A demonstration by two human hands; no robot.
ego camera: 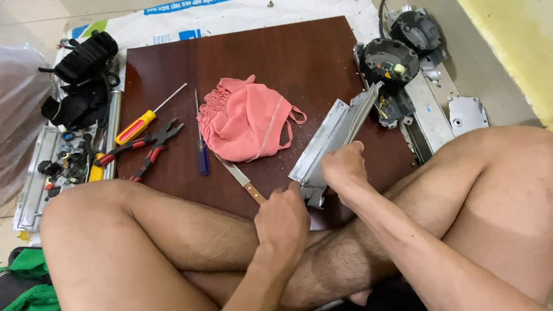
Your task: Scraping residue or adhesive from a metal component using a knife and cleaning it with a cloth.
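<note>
we sit cross-legged at a dark brown wooden board (265, 55), which spreads out beyond both our hands and carries nearly everything here. a long grey metal housing (335, 136) lies slanted on it, its near end just ahead of our knuckles. our right hand (345, 166) presses down on the housing's lower part, fingers curled over its edge and gripping it. our left hand (283, 221), just left of the right and nearer to us, is closed in a fist; a knife (243, 179) with a wooden handle reaches it, blade running up and away to the left, though we cannot tell how firmly the handle is held. beyond the left hand, touching the blade's far part, lies a crumpled pink cloth (246, 122). far to the right hand's upper right sit round black fixture parts (388, 64). well left of the left hand lie red-handled pliers (147, 146), a yellow-and-red screwdriver (139, 125) and a slim blue-handled screwdriver (202, 153).
</note>
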